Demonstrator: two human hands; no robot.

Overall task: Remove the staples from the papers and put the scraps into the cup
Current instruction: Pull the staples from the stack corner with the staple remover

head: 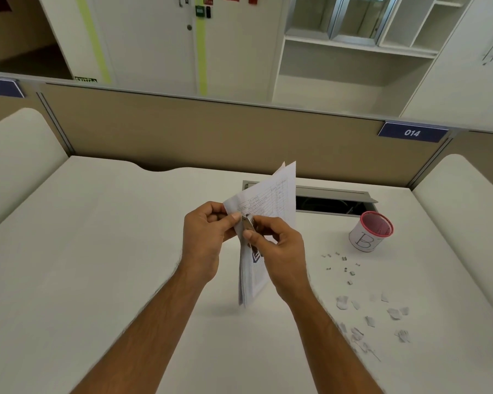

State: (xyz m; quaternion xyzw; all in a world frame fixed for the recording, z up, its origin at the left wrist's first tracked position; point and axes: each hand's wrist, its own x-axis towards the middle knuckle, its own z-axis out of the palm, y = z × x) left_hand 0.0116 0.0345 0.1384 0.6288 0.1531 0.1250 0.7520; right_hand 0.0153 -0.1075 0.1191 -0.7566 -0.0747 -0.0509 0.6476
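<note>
white desk (125, 251): cup (366, 237), staples (345, 268), scraps (370, 319)

A blue plate (411, 132) on the desk divider reads "014". The cup (367, 236) bears a hand-drawn "B". The print on the papers (271, 206) is too small to read.

light: bright, even, overhead | shadows: soft, faint on counter (103, 251) | focus: slightly soft | edges: wide-angle bending | glare: mild washout

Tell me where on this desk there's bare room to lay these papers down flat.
The desk is bare left of the left hand, out to the cushioned side panel. The right is crowded: cup, loose staples, torn paper scraps, and the open cable hatch behind them.
</note>
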